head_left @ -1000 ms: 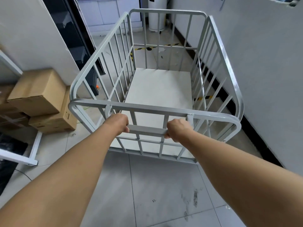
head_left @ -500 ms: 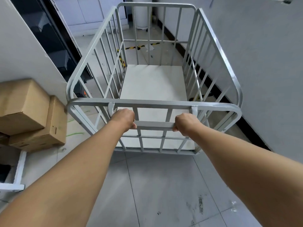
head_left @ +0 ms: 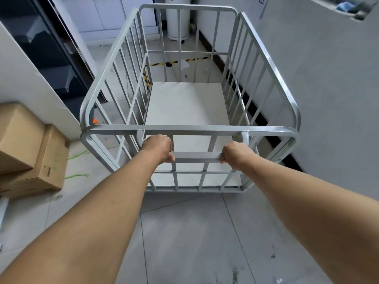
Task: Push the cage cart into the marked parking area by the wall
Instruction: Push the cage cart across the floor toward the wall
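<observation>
- Grey tiled floor [head_left: 184, 232], white wall [head_left: 328, 99] close on the right.
- Fingers curled tight: left hand [head_left: 158, 147] and right hand [head_left: 236, 154] both grip the handle bar [head_left: 196, 156].
- The cage cart [head_left: 205, 128] has rolled ahead beside the wall, with striped tape [head_left: 160, 63] past its far end and cardboard boxes [head_left: 30, 152] slipping left.
- Wall sign [head_left: 258, 0] is cropped and unreadable.

Both bare forearms stretched forward, left hand [head_left: 158, 147] and right hand [head_left: 235, 154] knuckles up, fingers curled round the handle bar [head_left: 198, 156], hands set apart
</observation>
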A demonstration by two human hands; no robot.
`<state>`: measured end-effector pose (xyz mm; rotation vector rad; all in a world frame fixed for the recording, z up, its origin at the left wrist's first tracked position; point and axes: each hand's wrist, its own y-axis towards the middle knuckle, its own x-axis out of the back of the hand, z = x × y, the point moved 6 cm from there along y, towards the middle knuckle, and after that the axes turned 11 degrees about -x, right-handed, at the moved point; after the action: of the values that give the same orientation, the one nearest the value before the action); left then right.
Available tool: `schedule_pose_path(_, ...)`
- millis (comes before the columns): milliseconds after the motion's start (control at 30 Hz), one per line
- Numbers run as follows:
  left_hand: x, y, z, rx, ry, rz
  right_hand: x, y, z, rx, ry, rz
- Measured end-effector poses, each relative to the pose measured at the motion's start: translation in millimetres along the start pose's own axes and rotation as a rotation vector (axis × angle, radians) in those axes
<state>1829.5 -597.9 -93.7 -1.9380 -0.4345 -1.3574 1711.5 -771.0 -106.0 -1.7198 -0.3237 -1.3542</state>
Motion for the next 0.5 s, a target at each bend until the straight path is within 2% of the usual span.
schedule_pose_path(500,33,118,-34,-0.022,-0.023,-0.054,57,115,-47,-0.031,0.012,-0.044)
